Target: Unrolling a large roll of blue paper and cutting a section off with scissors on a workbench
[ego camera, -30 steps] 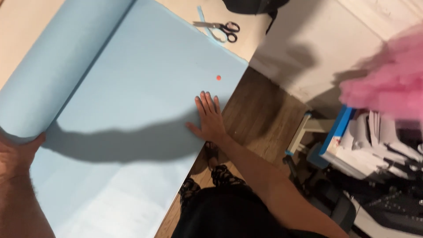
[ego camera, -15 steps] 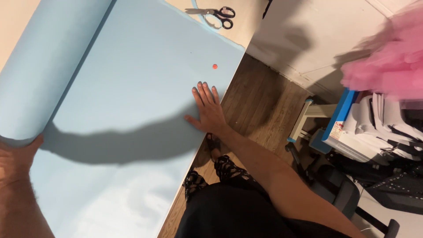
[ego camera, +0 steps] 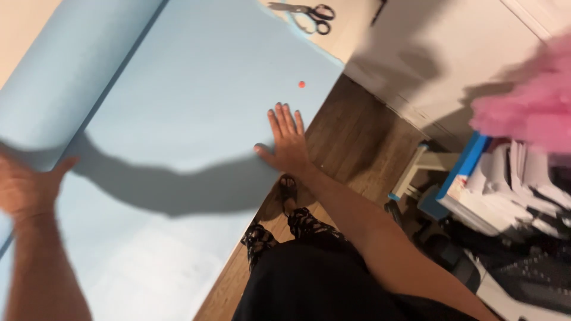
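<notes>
A wide sheet of light blue paper [ego camera: 196, 101] lies spread over the table, unrolled from a thick blue roll [ego camera: 71, 65] at the left. My left hand [ego camera: 27, 184] rests against the near end of the roll, fingers apart. My right hand [ego camera: 286, 142] lies flat on the sheet's right edge, fingers spread. A small red dot [ego camera: 301, 84] sits on the paper just beyond my right hand.
Black-handled scissors [ego camera: 303, 10] lie past the paper's far corner on the table. Wooden floor [ego camera: 357, 137] runs along the table's right side. A blue-edged stack of white papers [ego camera: 499, 190], dark clutter and something fluffy and pink [ego camera: 529, 107] fill the right.
My left hand has shifted slightly up against the roll's end. My right hand stays flat on the paper's edge. The view has drifted, so the scissors sit nearer the top edge.
</notes>
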